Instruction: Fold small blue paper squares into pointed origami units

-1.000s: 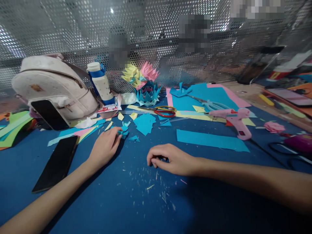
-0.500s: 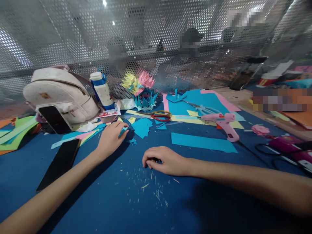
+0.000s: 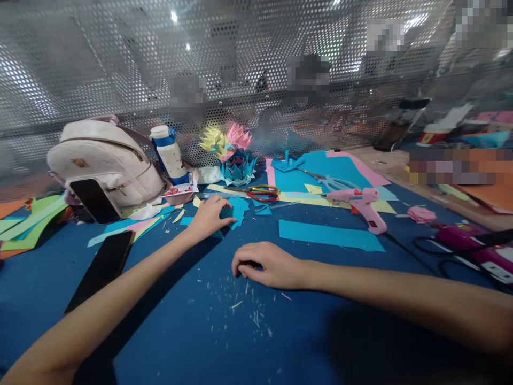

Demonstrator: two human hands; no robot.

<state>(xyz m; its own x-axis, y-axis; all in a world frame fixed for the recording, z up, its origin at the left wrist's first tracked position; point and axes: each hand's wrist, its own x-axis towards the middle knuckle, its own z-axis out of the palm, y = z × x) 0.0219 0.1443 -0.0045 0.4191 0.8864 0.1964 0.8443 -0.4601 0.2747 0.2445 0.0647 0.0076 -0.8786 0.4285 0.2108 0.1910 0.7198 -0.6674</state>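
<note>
My left hand [image 3: 210, 217] reaches across the blue tabletop to small cut pieces of blue paper [image 3: 239, 210]. Its thumb and forefinger are apart, with blue paper showing between them; whether the fingertips press on it is hard to see. My right hand [image 3: 266, 264] rests on the table, fingers loosely curled in toward the thumb, with nothing visible in it. Just beyond the hands lie scissors with red and yellow handles [image 3: 262, 192]. A blue paper strip [image 3: 331, 235] lies beyond my right wrist, and a pink glue gun [image 3: 363, 204] rests behind it.
Folded paper flowers [image 3: 237, 163] stand at the back beside a bottle [image 3: 168, 155] and a white backpack [image 3: 100, 155]. One phone [image 3: 95, 200] leans on the backpack; another phone [image 3: 102, 267] lies flat near my left forearm. Blue-handled scissors [image 3: 340, 183] lie on paper sheets. A magenta device [image 3: 473, 246] with cords is at right.
My left hand has moved right, over the blue paper pieces, and a blue scrap now shows beneath it. My right hand stays curled in place. The view has shifted slightly.
</note>
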